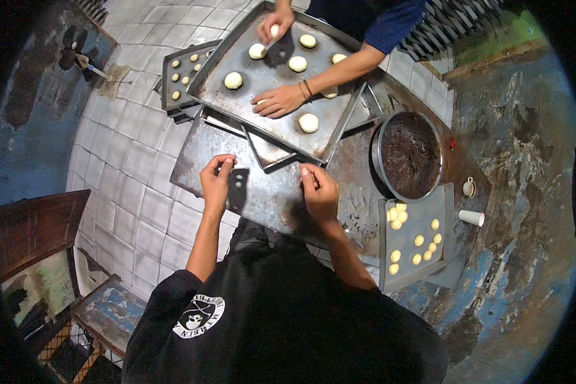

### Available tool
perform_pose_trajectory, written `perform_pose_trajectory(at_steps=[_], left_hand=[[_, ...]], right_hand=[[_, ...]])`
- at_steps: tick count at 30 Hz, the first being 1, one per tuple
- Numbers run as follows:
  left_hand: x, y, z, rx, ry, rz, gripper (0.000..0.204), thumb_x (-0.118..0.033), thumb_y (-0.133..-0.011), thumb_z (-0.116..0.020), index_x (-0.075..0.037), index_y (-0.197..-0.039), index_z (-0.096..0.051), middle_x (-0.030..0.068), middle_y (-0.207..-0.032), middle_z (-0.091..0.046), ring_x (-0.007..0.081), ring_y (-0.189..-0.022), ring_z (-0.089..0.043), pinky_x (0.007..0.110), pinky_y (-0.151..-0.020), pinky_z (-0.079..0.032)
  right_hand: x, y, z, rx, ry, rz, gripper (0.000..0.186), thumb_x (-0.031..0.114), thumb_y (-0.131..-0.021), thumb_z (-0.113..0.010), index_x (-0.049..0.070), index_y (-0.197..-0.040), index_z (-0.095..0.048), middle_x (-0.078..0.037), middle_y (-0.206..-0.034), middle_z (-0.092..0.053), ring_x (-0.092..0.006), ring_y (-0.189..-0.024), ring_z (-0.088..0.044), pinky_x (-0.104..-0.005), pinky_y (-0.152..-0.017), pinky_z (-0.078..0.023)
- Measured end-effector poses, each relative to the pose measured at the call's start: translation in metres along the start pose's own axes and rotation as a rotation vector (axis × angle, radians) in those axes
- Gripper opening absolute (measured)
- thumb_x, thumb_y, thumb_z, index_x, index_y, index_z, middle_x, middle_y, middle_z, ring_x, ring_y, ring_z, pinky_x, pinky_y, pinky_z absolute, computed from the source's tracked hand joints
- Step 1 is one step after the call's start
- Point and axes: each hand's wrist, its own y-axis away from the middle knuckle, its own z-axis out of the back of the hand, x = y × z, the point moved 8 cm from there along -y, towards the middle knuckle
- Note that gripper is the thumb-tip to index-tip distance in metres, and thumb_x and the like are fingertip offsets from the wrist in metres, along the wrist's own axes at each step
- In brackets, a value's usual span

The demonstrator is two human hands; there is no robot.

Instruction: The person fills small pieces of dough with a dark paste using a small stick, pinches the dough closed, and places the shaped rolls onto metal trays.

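My left hand (217, 179) is raised over the near part of the metal work surface (262, 201), fingers curled and pinched together. My right hand (320, 192), also curled with thumb against index finger, is just below a corner of the stacked trays. Whether either holds anything small I cannot make out. Ahead, a co-worker's left hand (275, 25) pinches a pale dough ball (275, 32) over a big tray (336, 105) dotted with several dough rounds (308, 123); their right hand (278, 99) lies spread on that tray, partly hiding one round.
To the right are a steel bowl (408, 153) of dark brown mass, a grey tray (384, 256) of small yellow balls, a white cup (471, 218) and a small metal cup (468, 187). Another tray (169, 80) sits left. A fan (77, 57) and brown wooden panel (38, 230) line the left.
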Motion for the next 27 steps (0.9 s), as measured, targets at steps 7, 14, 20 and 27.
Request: perform_pose_trajectory(at_steps=[7, 14, 20, 27], left_hand=[[0.011, 0.068, -0.021, -0.062, 0.067, 0.018, 0.017, -0.016, -0.098, -0.065, -0.003, -0.1, -0.075, 0.0002, -0.089, -0.071, 0.0077, -0.081, -0.059, 0.024, -0.07, -0.044], [0.005, 0.081, -0.006, -0.091, 0.062, 0.035, 0.017, -0.015, -0.097, -0.064, -0.002, -0.099, -0.075, 0.0029, -0.087, -0.07, 0.0097, -0.081, -0.062, 0.026, -0.07, -0.046], [0.009, 0.067, 0.03, -0.134, 0.067, 0.045, 0.019, -0.017, -0.098, -0.064, -0.002, -0.099, -0.075, 0.0023, -0.087, -0.07, 0.0098, -0.082, -0.062, 0.026, -0.071, -0.046], [0.025, 0.042, 0.081, -0.179, 0.062, 0.07, 0.018, -0.02, -0.097, -0.065, -0.005, -0.1, -0.075, 0.0008, -0.088, -0.07, 0.0076, -0.083, -0.061, 0.024, -0.07, -0.042]], right_hand=[[0.01, -0.006, 0.053, -0.033, -0.057, 0.167, 0.02, 0.017, -0.099, -0.063, 0.003, -0.11, -0.073, -0.011, -0.085, -0.07, -0.0152, -0.067, -0.059, -0.029, -0.063, -0.049], [-0.003, 0.012, 0.053, 0.011, -0.005, 0.113, 0.022, 0.02, -0.099, -0.063, 0.004, -0.109, -0.073, -0.012, -0.094, -0.074, -0.0209, -0.077, -0.067, -0.0331, -0.068, -0.051], [0.018, 0.007, 0.014, 0.098, 0.026, 0.094, 0.023, 0.021, -0.098, -0.063, 0.004, -0.109, -0.073, -0.014, -0.096, -0.074, -0.0233, -0.081, -0.069, -0.0337, -0.069, -0.052], [0.058, -0.018, -0.039, 0.133, 0.161, 0.234, 0.022, 0.019, -0.096, -0.064, 0.003, -0.109, -0.073, -0.016, -0.095, -0.073, -0.0288, -0.081, -0.069, -0.0369, -0.072, -0.053]])
